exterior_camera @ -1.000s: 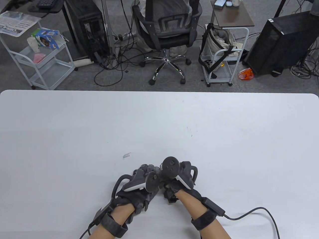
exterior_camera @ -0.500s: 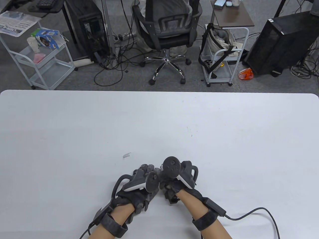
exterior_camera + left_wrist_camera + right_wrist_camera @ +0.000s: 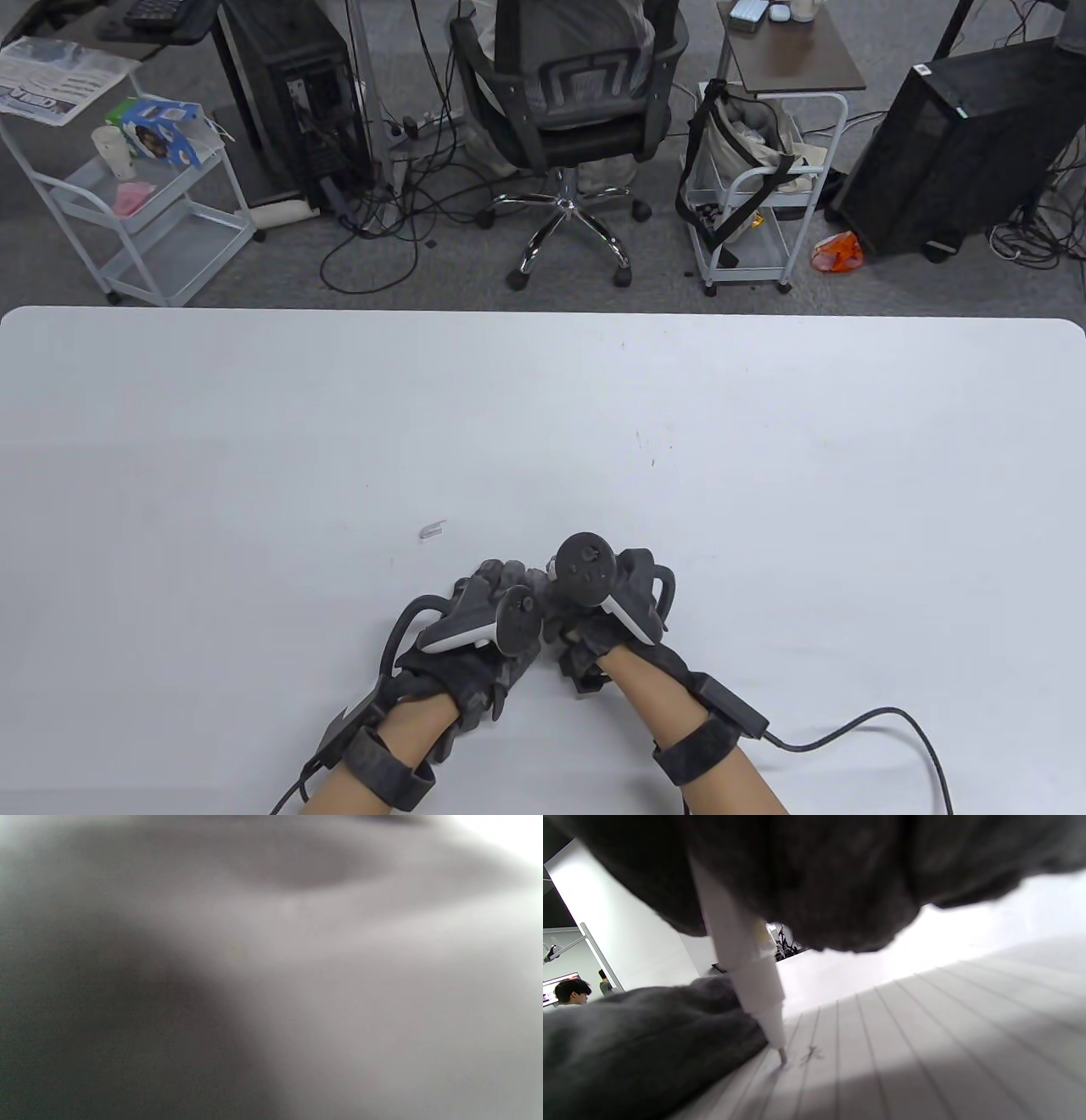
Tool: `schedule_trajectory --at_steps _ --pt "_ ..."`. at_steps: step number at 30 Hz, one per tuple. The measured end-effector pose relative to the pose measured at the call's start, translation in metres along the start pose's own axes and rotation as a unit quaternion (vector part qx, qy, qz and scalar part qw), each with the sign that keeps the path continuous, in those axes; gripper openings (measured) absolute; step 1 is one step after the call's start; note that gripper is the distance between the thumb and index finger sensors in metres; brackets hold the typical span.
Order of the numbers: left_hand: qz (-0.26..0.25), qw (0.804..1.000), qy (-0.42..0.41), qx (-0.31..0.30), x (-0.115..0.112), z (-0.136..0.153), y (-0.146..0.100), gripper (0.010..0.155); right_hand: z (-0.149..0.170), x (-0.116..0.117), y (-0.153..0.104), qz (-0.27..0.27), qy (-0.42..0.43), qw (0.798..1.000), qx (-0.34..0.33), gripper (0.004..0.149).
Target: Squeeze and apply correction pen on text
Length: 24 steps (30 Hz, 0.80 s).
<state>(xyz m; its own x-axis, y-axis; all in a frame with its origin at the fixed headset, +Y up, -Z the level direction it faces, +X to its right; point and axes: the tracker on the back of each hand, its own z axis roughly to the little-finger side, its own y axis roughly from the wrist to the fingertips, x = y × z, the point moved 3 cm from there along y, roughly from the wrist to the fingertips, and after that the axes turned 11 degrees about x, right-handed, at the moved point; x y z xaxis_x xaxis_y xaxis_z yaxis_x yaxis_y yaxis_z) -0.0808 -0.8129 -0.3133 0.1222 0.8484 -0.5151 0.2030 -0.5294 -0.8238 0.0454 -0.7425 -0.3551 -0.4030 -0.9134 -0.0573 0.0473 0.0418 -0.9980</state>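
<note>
I see the white correction pen (image 3: 742,963) clenched in my right hand (image 3: 607,594), its tip touching the lined paper (image 3: 925,1035) beside a small ink mark (image 3: 811,1054), low centre on the white counter (image 3: 254,424), left hand (image 3: 475,628) pressed alongside, its fingers' grip unclear.

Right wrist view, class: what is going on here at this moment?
The right hand holds a white correction pen tilted, its tip down on lined paper beside a small ink mark. The left hand lies close beside it on the white table. The left wrist view is too blurred to read.
</note>
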Motion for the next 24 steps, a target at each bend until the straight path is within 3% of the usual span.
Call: schedule_trajectory --at_steps 19,24 --pt "0.001 1.0 0.0 0.0 -0.0002 0.0 0.0002 0.073 -0.0004 0.0026 -0.0001 -0.018 0.021 1.0 0.002 0.035" --pt "0.001 1.0 0.0 0.0 -0.0003 0.0 0.0004 0.073 0.0001 0.0008 0.0003 0.0 0.013 1.0 0.006 0.035"
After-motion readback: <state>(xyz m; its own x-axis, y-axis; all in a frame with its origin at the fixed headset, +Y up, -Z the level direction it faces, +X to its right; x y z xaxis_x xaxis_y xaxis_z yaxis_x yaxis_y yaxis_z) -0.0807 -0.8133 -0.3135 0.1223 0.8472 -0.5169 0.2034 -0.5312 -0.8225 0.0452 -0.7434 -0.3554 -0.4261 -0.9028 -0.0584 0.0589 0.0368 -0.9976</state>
